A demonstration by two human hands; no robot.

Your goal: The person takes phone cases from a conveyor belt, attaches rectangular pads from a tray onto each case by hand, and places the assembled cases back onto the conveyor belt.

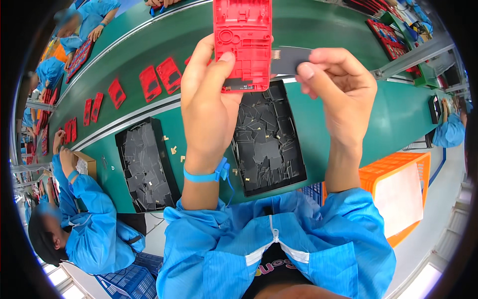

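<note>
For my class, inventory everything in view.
Case: one, red, upper centre
Card: one, grey, beside case
Other cases: several, red, upper left
Table: one, green, centre
Trays: two, black, on table
Sheets: many, grey, in trays
Bits: several, tan, near trays
Carton: one, brown, left
Basket: one, orange, right
Other baskets: some, blue, lower left
Coworkers: several, blue-clad, both sides
Jacket: one, blue, lower centre
Strap: one, blue, centre
Left hand: one, bare, holding case
Right hand: one, bare, holding card

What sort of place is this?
Probably a factory assembly line: people in matching blue smocks, a held red plastic shell with more red shells laid out along a green surface, and black trays heaped with dark flat pieces.
</note>
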